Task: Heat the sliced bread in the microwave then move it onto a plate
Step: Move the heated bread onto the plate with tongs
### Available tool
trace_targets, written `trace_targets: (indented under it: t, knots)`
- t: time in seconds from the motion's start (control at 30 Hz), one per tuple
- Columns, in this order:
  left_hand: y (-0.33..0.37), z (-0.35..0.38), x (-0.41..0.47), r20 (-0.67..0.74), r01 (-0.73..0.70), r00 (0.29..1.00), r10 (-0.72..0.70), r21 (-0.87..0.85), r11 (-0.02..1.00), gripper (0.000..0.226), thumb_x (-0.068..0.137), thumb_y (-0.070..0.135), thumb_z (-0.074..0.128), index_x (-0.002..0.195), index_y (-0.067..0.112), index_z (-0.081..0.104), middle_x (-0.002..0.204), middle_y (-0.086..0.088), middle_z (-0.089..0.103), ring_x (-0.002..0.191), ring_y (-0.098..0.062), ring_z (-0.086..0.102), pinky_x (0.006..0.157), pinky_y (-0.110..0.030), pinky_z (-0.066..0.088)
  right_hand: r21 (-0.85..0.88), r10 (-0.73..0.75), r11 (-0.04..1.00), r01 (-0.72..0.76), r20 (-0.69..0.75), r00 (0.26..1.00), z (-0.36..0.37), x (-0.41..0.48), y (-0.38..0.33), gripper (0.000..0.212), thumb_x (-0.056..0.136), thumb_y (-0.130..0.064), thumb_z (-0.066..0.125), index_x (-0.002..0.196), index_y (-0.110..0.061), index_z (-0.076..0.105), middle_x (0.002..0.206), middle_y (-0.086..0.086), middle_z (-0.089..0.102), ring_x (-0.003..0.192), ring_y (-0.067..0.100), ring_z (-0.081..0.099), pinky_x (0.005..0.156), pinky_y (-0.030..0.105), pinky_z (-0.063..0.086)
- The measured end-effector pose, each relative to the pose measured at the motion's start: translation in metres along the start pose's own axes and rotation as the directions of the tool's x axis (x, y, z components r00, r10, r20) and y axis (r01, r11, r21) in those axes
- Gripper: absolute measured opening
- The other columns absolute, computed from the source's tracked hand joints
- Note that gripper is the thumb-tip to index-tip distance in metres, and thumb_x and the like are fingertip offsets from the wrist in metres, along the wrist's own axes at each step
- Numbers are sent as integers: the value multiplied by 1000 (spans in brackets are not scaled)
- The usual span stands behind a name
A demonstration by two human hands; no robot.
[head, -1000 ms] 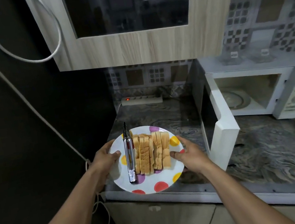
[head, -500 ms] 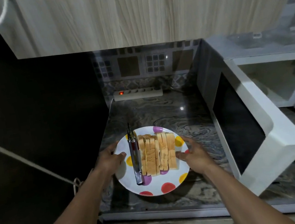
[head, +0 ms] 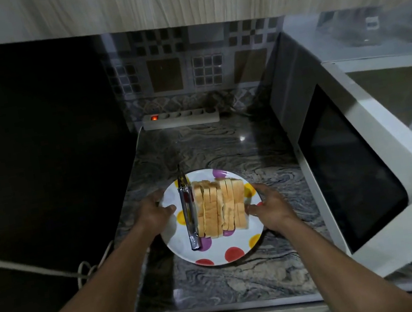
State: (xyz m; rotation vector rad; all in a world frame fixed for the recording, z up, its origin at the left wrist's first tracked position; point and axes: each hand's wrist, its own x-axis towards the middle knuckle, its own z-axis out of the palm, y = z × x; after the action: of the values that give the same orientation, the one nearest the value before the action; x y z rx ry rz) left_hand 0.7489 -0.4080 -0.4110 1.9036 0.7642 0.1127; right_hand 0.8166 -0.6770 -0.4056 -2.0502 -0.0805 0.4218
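Light: dim, brightest on the white polka-dot plate, lower centre.
Glare: small highlight on the grey marbled stone counter.
Shadow: left of frame almost black.
Blur: upper right soft.
Edges: wide-angle bending.

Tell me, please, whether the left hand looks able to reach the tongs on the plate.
Probably yes: the left hand holds the rim of the plate right beside the tongs, with nothing between them; it would need to let go first.
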Motion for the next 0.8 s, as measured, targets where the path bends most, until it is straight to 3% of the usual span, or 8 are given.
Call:
trace_targets:
  t: [0.1,0.23,0.37,0.47,0.57,0.8]
  knots:
    - [-9,3,20,-2,-10,1000,10,42,999,51,84,5,73,133,13,59,127,-8,65,113,-29,63,98,-47,51,-70,-10,998,9,-14,1000,-1,5,1,48,87,-16,77,130,-26,58,105,0,68,97,26,67,74,31,53]
    - [-14,10,34,-36,-7,999,10,83,997,56,81,6,77,134,13,58,130,-8,63,117,-28,60,101,-44,49,-117,-7,993,1,-53,999,2,10,1,51,87,-17,77,133,-25,59,113,2,69,96,23,65,73,29,51]
    - [-15,13,32,-32,2,999,2,119,993,57,83,6,75,136,13,56,130,-11,63,114,-32,61,96,-48,52,-162,-8,987,-1,-57,998,2,15,0,47,87,-17,76,130,-26,62,110,-4,69,98,23,65,78,30,53]
    - [-12,15,28,-59,-26,997,43,264,964,52,86,14,73,136,18,57,128,-7,64,114,-30,61,96,-40,51,-205,-8,979,-1,-45,999,1,17,0,44,88,-16,75,129,-25,64,105,-6,64,96,20,61,75,27,47]
    - [-11,17,28,-88,-19,995,53,353,936,45,86,21,73,130,23,62,125,-6,66,110,-30,62,92,-36,51,-276,-27,961,12,-50,998,4,19,-1,43,86,-19,76,127,-28,66,116,-2,71,101,23,65,73,26,46]
    - [-18,17,31,-106,6,993,43,425,905,47,81,32,76,126,35,64,124,-7,63,110,-33,61,91,-42,53,-379,-4,926,-12,-40,999,7,21,-4,48,87,-27,74,133,-33,62,117,-1,72,101,24,66,70,24,46]
